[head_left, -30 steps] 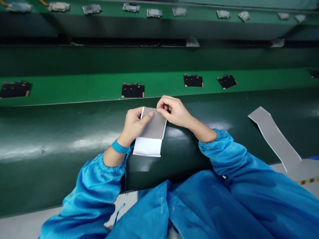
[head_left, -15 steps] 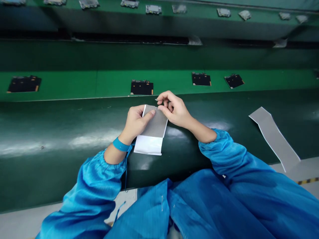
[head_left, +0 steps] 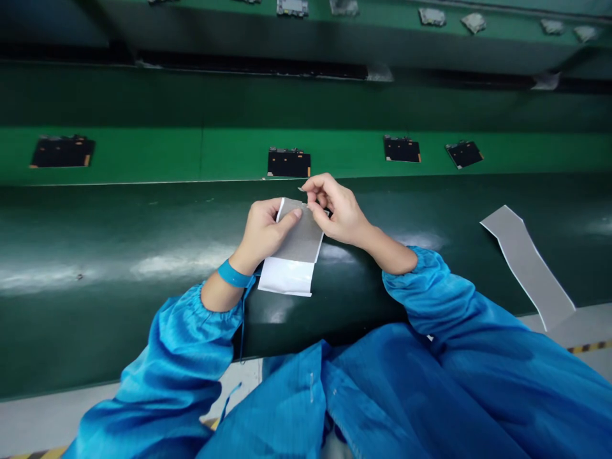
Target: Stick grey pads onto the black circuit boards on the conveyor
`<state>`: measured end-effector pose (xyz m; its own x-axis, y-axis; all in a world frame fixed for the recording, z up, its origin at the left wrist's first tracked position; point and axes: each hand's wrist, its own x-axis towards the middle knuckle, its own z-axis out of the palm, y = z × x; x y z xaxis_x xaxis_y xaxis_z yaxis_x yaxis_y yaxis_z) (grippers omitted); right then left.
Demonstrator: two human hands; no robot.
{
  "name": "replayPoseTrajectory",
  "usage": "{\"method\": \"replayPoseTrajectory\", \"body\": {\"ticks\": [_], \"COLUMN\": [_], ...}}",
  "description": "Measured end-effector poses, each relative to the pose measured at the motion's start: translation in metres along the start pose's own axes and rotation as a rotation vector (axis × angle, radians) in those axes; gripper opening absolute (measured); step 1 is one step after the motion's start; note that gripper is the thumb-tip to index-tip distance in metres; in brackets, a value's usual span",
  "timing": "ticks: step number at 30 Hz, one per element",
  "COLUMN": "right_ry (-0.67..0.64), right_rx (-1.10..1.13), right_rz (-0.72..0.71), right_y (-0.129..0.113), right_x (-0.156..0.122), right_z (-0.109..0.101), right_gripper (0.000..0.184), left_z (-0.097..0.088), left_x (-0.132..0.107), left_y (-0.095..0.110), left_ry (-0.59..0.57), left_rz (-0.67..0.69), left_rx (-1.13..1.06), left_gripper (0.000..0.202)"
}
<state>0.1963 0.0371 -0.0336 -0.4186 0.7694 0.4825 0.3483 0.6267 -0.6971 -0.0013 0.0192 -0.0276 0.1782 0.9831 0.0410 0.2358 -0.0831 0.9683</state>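
Observation:
My left hand (head_left: 262, 231) grips a grey sheet (head_left: 302, 239) on white backing by its left edge, thumb pressed across the top. The white backing (head_left: 285, 276) shows below the grey part. My right hand (head_left: 335, 210) pinches at the sheet's upper right corner with fingertips closed on something small I cannot make out. Both hands hover over the dark green bench surface (head_left: 119, 255). A blue wrist strap (head_left: 233, 275) circles my left wrist. Blue sleeves cover both arms.
A long grey strip (head_left: 526, 261) lies on the bench at the right. Beyond runs a bright green conveyor belt (head_left: 191, 153) carrying several dark circuit boards, one (head_left: 289, 163) just past my hands. A farther belt at top holds several small grey parts (head_left: 433, 16).
The boards on the near belt have drifted right. My right hand rose slightly, its fingers now pinching at the sheet's top corner. The left hand has held its grip.

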Motion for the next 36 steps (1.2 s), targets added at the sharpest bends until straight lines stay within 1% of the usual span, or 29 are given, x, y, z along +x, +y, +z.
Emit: {"method": "replayPoseTrajectory", "body": {"ticks": [2,6,11,13,16,18,21,23,25,26,28,30,32,34,36], "right_ry": [0.001,-0.007,-0.023,-0.009,0.052,0.112,0.175,0.157,0.067,-0.002,-0.172,-0.358,-0.512,-0.598,-0.613], "right_rx": [0.005,0.041,0.062,0.092,0.149,0.201,0.251,0.243,0.225,0.222,0.235,0.261,0.271,0.255,0.214], "right_rz": [0.027,0.028,0.025,0.033,0.117,0.177,0.201,0.181,0.150,0.133,0.103,0.093,0.126,0.196,0.263], "right_y": [0.001,0.002,-0.001,-0.002,-0.001,0.000,0.005,0.008,0.010,0.009,0.005,-0.005,-0.018,-0.030,-0.038], "right_x": [0.000,0.000,0.001,0.001,0.000,0.002,0.017,0.041,0.078,0.101,0.149,0.197,0.239,0.271,0.291], "right_z": [0.000,0.000,0.001,0.002,0.003,0.002,-0.001,-0.001,0.009,0.019,0.050,0.094,0.143,0.191,0.234], "right_gripper": [0.035,0.038,0.036,0.035,0.031,0.031,0.037,0.042,0.045,0.046,0.045,0.043,0.043,0.041,0.040], "left_z": [0.000,0.000,0.001,0.001,0.001,0.001,0.006,0.011,0.016,0.018,0.021,0.021,0.021,0.022,0.024], "left_x": [0.000,-0.001,-0.002,-0.002,-0.001,-0.002,-0.008,-0.013,-0.017,-0.019,-0.021,-0.023,-0.023,-0.023,-0.022], "left_y": [0.001,0.001,0.000,0.000,0.000,0.000,0.000,0.001,0.002,0.003,0.004,0.006,0.006,0.006,0.003], "left_ry": [-0.003,-0.003,-0.018,-0.020,-0.019,-0.014,-0.005,-0.005,-0.036,-0.057,-0.110,-0.177,-0.237,-0.265,-0.253], "left_rz": [0.005,0.007,0.005,0.006,0.032,0.082,0.246,0.386,0.482,0.506,0.522,0.497,0.464,0.449,0.463], "left_rx": [-0.001,0.005,0.011,0.008,0.014,0.055,0.183,0.275,0.359,0.404,0.488,0.556,0.599,0.616,0.613], "left_gripper": [0.036,0.037,0.035,0.034,0.033,0.034,0.036,0.035,0.031,0.029,0.027,0.023,0.021,0.021,0.022]}}
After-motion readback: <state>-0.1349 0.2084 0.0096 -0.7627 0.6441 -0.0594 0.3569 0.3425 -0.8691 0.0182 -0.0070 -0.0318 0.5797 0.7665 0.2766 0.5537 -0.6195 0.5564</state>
